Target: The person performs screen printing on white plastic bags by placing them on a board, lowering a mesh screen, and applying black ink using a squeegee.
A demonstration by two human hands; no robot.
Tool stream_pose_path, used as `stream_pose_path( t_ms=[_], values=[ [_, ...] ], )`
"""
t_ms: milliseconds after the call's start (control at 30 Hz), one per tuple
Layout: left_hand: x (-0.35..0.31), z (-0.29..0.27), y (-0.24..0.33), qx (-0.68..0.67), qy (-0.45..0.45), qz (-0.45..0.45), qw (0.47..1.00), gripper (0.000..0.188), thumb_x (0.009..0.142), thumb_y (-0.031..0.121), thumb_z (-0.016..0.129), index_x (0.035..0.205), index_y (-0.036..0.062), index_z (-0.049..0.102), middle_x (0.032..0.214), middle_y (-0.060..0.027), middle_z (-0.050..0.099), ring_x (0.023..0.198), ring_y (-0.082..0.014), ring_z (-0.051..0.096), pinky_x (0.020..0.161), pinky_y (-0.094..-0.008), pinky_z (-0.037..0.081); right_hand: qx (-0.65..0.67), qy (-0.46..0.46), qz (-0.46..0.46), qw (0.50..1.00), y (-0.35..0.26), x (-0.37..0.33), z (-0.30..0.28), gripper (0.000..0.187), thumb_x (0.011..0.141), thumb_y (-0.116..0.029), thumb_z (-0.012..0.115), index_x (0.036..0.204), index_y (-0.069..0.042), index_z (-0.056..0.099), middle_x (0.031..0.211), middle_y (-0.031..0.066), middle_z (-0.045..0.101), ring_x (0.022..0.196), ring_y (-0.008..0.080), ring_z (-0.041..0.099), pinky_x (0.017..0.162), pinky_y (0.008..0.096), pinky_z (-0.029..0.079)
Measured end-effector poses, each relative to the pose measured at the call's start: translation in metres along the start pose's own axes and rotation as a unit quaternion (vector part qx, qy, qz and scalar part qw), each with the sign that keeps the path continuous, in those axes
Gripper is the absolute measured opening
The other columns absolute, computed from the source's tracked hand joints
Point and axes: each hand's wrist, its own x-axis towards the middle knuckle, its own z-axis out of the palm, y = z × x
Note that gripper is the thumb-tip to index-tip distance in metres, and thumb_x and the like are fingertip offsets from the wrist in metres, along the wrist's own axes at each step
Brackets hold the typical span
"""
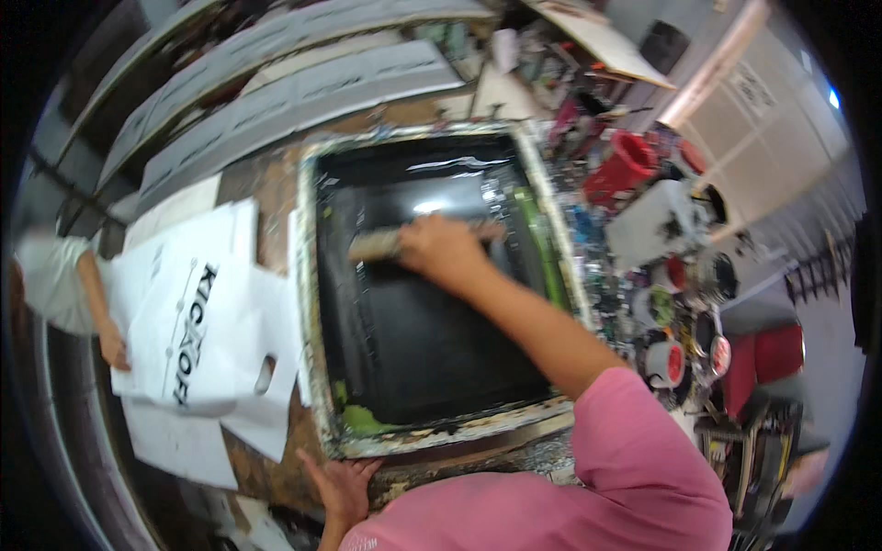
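Note:
A silk-screen printing frame (323, 418) with pale, paint-smeared edges lies on the worktable before me. Black ink covers most of its mesh, with green patches at its side and lower left corner. My right hand (439, 250) grips a wooden squeegee (372, 246) that lies crosswise over the inked mesh, in the upper half of the frame. Its blade is hidden from this angle. Below the frame's lower left corner, my left hand (344, 487) rests at the table edge, its fingers spread and nothing held.
White printed bags (230, 331) lie left of the frame, where another person's hand (112, 347) touches their edge. Racks hold white printed sheets (303, 96) at the back. Ink pots, a red bucket (621, 165) and a pale container (654, 225) crowd the right.

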Motion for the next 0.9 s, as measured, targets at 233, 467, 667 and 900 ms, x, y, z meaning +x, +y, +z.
stream_pose_path(
  t_ms=[233, 467, 667, 900],
  values=[
    [-0.006, -0.019, -0.011, -0.010, -0.001, 0.036, 0.999, 0.112, 0.089, 0.088, 0.024, 0.145, -0.0079, 0.029, 0.129, -0.0263, 0.059, 0.118, -0.0357, 0.062, 0.104, -0.0517, 0.047, -0.009, -0.062, -0.059, 0.996, 0.070, 0.127, 0.012, 0.043, 0.094, -0.052, 0.060, 0.103, -0.011, 0.067, 0.096, 0.0138, 0.071, 0.096, 0.0349, 0.069, 0.081, 0.0493, 0.054],
    [-0.005, -0.024, -0.015, 0.004, -0.036, 0.066, 0.997, 0.104, 0.091, 0.086, 0.020, 0.141, -0.0034, 0.037, 0.129, -0.0266, 0.058, 0.117, -0.0359, 0.062, 0.103, -0.0501, 0.047, -0.040, -0.033, -0.044, 0.998, 0.056, 0.090, 0.018, 0.039, 0.095, -0.049, 0.060, 0.099, -0.011, 0.064, 0.091, 0.0123, 0.071, 0.091, 0.0351, 0.069, 0.076, 0.0491, 0.054],
    [-0.015, -0.017, -0.007, -0.015, -0.090, 0.114, 0.989, 0.101, 0.093, 0.084, 0.018, 0.139, -0.0027, 0.040, 0.130, -0.0288, 0.058, 0.116, -0.0398, 0.063, 0.105, -0.0515, 0.047, -0.016, -0.014, -0.057, 0.998, -0.038, -0.058, -0.040, 0.037, 0.092, -0.043, 0.066, 0.104, -0.009, 0.057, 0.086, 0.0138, 0.067, 0.083, 0.0355, 0.068, 0.070, 0.0474, 0.053],
    [-0.038, -0.006, 0.028, -0.079, -0.219, 0.198, 0.952, 0.104, 0.092, 0.084, 0.026, 0.136, -0.0081, 0.041, 0.126, -0.0306, 0.061, 0.121, -0.0445, 0.060, 0.109, -0.0550, 0.044, 0.012, -0.023, -0.032, 0.999, -0.140, -0.161, -0.179, 0.038, 0.089, -0.038, 0.066, 0.104, -0.004, 0.057, 0.092, 0.0149, 0.059, 0.088, 0.0342, 0.062, 0.076, 0.0471, 0.052]
  ],
)
